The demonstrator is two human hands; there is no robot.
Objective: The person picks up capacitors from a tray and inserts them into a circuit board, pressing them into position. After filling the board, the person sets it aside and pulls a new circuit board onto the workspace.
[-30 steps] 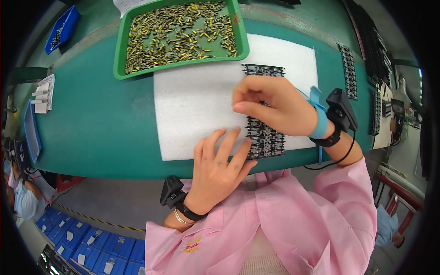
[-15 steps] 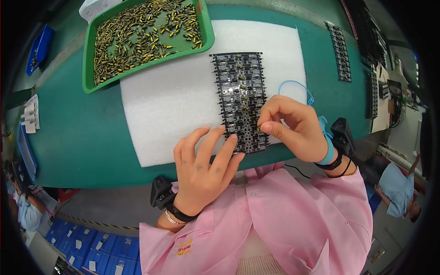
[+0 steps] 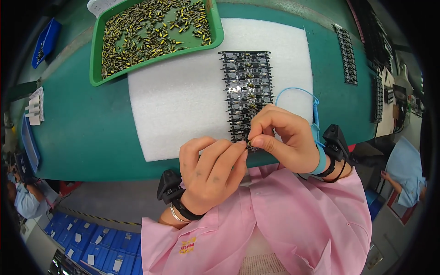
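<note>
My right hand (image 3: 286,140) pinches a small yellow-and-black component with thin wire leads (image 3: 250,144) between thumb and forefinger. It is over the near end of a black circuit board panel (image 3: 247,91). Against it, from the left, come the bunched fingertips of my left hand (image 3: 213,167); whether they grip the part or only touch it is hard to make out. Several similar small yellowish parts stand along the middle of the panel, which lies on a white foam sheet (image 3: 178,105). Both hands cover the panel's near end.
A green tray (image 3: 156,66) full of loose yellow-and-black components overlaps the foam's far left corner. A light blue cord (image 3: 298,89) runs to the band on my right wrist. More black panels (image 3: 346,55) lie at the right of the green table (image 3: 82,137). Other people sit at both sides.
My hands have come together at the panel's near end. The right hand has moved left and nearer with the component; the left fingers, spread before, are now bunched beside it.
</note>
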